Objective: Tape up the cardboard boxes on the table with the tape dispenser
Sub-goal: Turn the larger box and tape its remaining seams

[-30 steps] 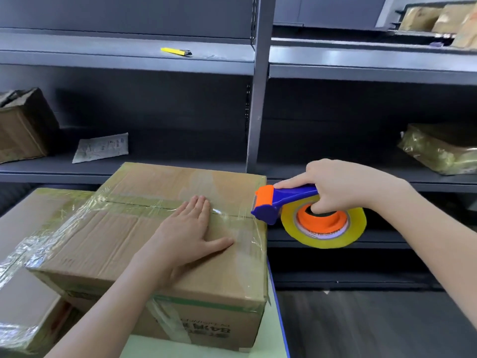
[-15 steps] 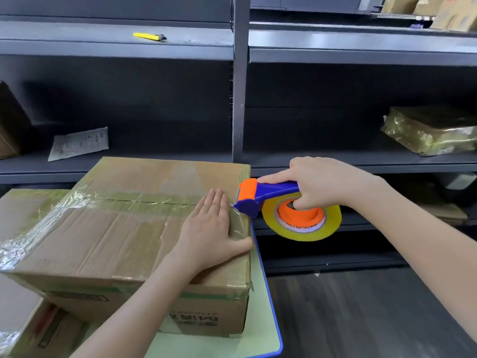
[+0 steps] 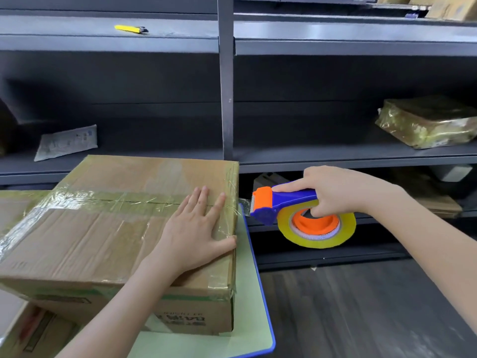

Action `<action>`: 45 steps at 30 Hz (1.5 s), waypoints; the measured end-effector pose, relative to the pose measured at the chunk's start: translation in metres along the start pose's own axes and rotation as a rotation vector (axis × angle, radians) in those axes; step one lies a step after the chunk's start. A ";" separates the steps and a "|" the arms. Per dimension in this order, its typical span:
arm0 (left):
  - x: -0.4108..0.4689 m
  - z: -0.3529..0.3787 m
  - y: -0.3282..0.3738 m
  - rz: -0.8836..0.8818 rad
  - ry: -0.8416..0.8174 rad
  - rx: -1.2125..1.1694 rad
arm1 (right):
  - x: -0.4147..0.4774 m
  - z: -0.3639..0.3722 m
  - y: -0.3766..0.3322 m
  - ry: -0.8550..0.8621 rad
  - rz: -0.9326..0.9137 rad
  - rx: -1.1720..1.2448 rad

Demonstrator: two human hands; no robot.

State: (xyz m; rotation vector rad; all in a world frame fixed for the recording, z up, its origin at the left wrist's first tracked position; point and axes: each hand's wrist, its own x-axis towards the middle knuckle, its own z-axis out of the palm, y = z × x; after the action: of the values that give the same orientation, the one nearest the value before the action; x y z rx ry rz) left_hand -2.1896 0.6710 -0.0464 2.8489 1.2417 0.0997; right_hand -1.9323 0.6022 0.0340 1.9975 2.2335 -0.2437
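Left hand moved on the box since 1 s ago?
Yes. The left hand slid right across the cardboard box top; its thumb now lies at the box's right edge.

The left hand (image 3: 196, 228) and right hand (image 3: 338, 192) are bare, on slim, bare forearms.

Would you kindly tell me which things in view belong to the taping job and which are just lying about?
Job: cardboard box under the flat left hand; tape dispenser held by the right hand; neighbouring box at the left; green table.
Lying about: yellow cutter on the upper shelf; grey mailer; film-wrapped parcel; boxes at top right.
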 end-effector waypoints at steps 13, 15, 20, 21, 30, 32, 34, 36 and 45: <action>0.000 0.003 0.005 0.168 0.056 -0.097 | 0.022 0.007 -0.014 -0.061 -0.067 -0.097; 0.000 0.002 0.006 0.181 0.051 -0.095 | 0.027 0.005 -0.016 -0.093 -0.068 -0.090; 0.001 -0.002 0.008 0.232 0.048 -0.117 | 0.032 0.019 -0.019 -0.211 -0.062 -0.182; 0.001 -0.003 0.008 0.253 0.044 -0.118 | 0.030 0.027 -0.018 -0.244 -0.050 -0.187; 0.012 0.001 0.014 0.365 0.102 -0.156 | 0.026 0.026 -0.021 -0.063 0.066 -0.069; 0.013 0.003 0.016 0.362 0.108 -0.138 | 0.022 0.024 -0.021 -0.035 0.088 -0.087; 0.012 0.004 0.015 0.366 0.106 -0.115 | 0.018 0.021 -0.022 -0.008 0.099 -0.081; 0.012 0.005 0.015 0.363 0.109 -0.098 | 0.015 0.021 -0.024 0.002 0.115 -0.074; 0.015 0.006 0.008 0.374 0.045 -0.276 | 0.001 0.011 -0.032 0.143 0.229 -0.074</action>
State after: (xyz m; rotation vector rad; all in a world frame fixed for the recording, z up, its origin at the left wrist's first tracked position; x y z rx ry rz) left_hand -2.1726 0.6767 -0.0515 2.8024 0.6246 0.3173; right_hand -1.9639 0.5978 0.0238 2.2692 2.0315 0.0067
